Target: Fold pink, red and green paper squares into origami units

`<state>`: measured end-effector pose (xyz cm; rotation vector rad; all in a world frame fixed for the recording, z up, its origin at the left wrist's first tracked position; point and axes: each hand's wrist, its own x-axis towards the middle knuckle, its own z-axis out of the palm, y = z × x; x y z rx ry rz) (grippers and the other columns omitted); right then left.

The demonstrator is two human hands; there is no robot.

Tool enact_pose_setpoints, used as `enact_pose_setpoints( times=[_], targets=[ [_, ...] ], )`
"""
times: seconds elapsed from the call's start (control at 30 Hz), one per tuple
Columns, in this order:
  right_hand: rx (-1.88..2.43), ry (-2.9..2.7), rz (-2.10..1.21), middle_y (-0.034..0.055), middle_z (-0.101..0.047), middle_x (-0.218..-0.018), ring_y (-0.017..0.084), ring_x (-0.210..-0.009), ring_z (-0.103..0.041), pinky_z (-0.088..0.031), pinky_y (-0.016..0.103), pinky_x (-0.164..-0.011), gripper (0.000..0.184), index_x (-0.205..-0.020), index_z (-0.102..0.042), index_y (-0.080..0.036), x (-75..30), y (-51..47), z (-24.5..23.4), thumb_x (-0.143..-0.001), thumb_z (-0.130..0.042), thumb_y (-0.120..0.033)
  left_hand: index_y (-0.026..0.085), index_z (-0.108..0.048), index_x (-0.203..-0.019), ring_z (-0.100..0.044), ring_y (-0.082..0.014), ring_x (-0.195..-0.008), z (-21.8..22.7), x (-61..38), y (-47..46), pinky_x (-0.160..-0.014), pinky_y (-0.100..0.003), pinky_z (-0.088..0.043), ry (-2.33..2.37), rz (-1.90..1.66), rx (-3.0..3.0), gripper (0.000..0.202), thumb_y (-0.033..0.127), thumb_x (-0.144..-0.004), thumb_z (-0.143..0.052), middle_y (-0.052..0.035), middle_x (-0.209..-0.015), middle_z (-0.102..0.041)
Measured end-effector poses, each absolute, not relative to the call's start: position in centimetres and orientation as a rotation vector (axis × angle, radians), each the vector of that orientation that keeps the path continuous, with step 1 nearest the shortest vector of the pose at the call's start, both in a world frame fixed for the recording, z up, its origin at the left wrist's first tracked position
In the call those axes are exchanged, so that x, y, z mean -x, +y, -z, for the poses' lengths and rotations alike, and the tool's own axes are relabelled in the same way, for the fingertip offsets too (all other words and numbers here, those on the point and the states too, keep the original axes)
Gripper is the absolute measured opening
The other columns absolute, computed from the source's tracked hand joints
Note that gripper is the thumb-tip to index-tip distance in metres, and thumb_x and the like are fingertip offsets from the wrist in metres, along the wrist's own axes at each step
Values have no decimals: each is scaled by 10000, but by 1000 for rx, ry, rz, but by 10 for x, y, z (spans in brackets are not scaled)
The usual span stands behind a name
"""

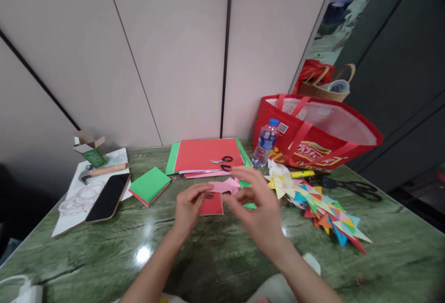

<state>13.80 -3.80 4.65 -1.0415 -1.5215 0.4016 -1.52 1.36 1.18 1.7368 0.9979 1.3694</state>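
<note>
Pinching one end of the pink folded paper with my left hand, I have my blurred right hand curved, thumb and forefinger apart, at the other end, though I can't tell if it touches. A hasty tug could tear or miscrease the strip, and a slack pinch could drop it onto the red paper stack below; farther out, a careless reach could knock the scissors.
</note>
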Motion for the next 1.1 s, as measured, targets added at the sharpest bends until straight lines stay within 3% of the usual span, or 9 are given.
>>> enact_pose_setpoints(
  times=[0.07, 0.13, 0.23, 0.43, 0.57, 0.7, 0.83, 0.97, 1.1],
  targets=[
    [1049, -1604, -469, 97, -457, -1198, 63, -513, -542, -498, 210, -460, 319, -1069, -545, -232, -131, -30, -35, -752, -588, -222, 195, -680, -821, -645, -171, -755, -13, 18, 14, -657, -287, -544, 974, -1399, -1797, 168, 168, -766, -523, -60, -894, -679],
    [1041, -1651, -446, 95, -484, -1168, 118, -659, -594, -516, 230, -530, 203, -958, -602, -219, -125, -21, -21, -766, -555, -173, 203, -680, -825, -634, -175, -813, -15, 19, 14, -724, -306, -525, 992, -1411, -1904, 179, 151, -770, -518, -58, -897, -680],
    [966, -1610, -305, 82, -592, -943, 177, -871, -578, -509, 284, -689, 163, -850, -629, -197, -123, -12, -4, -791, -503, -111, 210, -680, -842, -597, -194, -934, -14, 20, 15, -820, -338, -479, 1029, -1381, -2017, 183, 136, -759, -535, -75, -1010, -653],
    [904, -1532, -163, 62, -625, -831, 160, -798, -592, -500, 289, -702, 189, -882, -620, -189, -132, -6, 3, -781, -511, -71, 230, -625, -985, -554, -214, -1005, -14, 15, 12, -830, -317, -476, 1015, -1313, -1707, 277, 194, -710, -607, -85, -1377, -308],
    [889, -1516, -83, 67, -627, -856, 164, -808, -591, -504, 298, -700, 232, -925, -618, -201, -134, -7, 5, -774, -519, -56, 240, -585, -1056, -601, -183, -883, -15, 14, 12, -823, -321, -481, 996, -1301, -1502, 394, 202, -668, -643, -69, -1217, -486],
    [863, -1551, -111, 68, -626, -867, 158, -811, -589, -506, 288, -701, 249, -935, -624, -201, -133, -7, 7, -773, -519, -44, 195, -665, -924, -621, -186, -802, -18, 14, 11, -730, -277, -505, 1029, -1133, -1493, 260, 186, -666, -636, -60, -950, -649],
    [861, -1590, -204, 53, -628, -831, 150, -782, -591, -503, 279, -689, 224, -918, -637, -213, -131, -6, 11, -786, -521, -74, 210, -714, -757, -621, -187, -791, -17, 15, 14, -721, -261, -488, 1138, -1174, -1650, 127, 180, -660, -637, -40, -808, -693],
    [963, -1567, -283, 81, -580, -969, 183, -869, -562, -486, 309, -707, 168, -897, -647, -220, -133, -2, 14, -742, -607, -166, 236, -722, -725, -629, -190, -780, -12, 18, 20, -737, -271, -484, 1181, -1214, -1662, 122, 183, -654, -639, -25, -771, -710],
    [1035, -1471, -453, 86, -546, -1034, 208, -929, -532, -449, 342, -770, 67, -752, -673, -218, -137, 4, 16, -686, -664, -226, 235, -725, -704, -637, -197, -773, -9, 21, 24, -742, -278, -490, 1202, -1187, -1588, 109, 186, -634, -658, -23, -757, -716]
  ],
)
